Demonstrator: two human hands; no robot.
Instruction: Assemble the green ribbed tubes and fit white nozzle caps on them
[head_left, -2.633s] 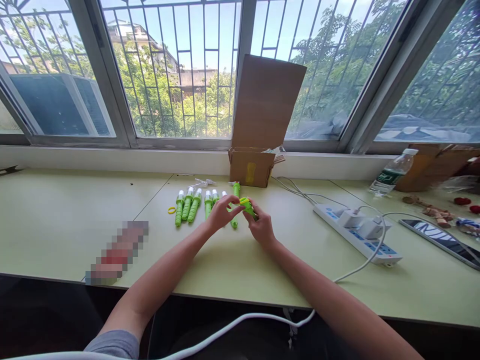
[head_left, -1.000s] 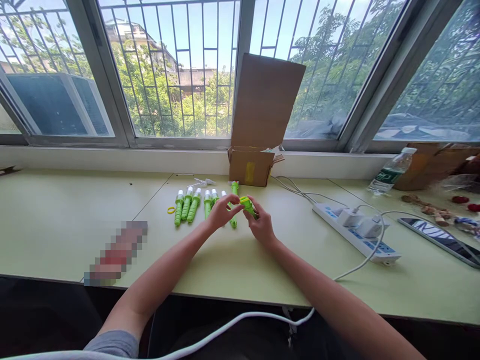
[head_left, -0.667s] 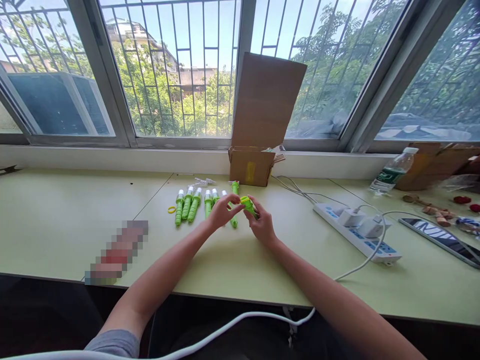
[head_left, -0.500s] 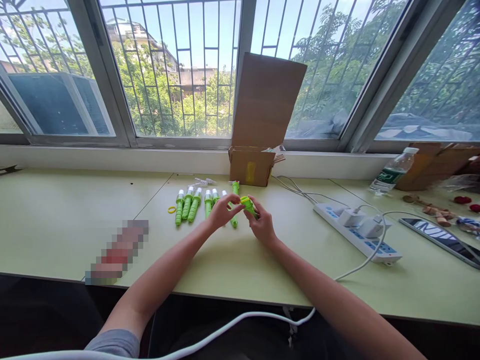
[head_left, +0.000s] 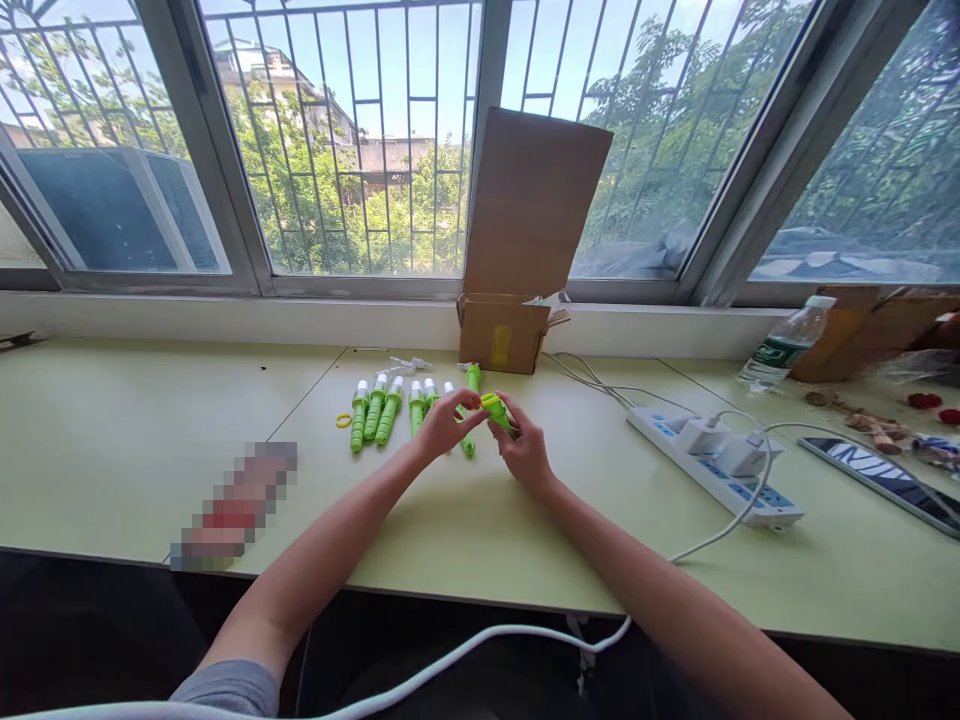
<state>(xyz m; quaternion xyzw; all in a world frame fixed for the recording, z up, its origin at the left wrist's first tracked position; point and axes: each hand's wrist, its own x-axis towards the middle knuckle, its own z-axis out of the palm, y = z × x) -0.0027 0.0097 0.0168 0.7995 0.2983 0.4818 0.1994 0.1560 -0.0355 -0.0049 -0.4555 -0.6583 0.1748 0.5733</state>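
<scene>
My right hand (head_left: 525, 450) grips a small green plastic pump piece (head_left: 496, 411) just above the pale green table (head_left: 135, 440). My left hand (head_left: 442, 422) meets it from the left, thumb and fingers pinched on the piece's yellow-green top end. Behind my left hand a row of several green pump pieces with clear tips (head_left: 384, 408) lies side by side. A small yellow ring (head_left: 343, 420) rests left of that row. Part of the row is hidden by my fingers.
An open cardboard box (head_left: 504, 330) stands at the window sill behind the hands. A white power strip (head_left: 712, 465) with plugged chargers and cables lies to the right. Further right are a water bottle (head_left: 784, 345), a phone (head_left: 877, 475) and small wooden bits. A blurred object (head_left: 236, 505) lies front left.
Almost nothing differs. My left fingers have closed from slightly spread to a pinch on the top of the green piece; both hands stay in the same spot.
</scene>
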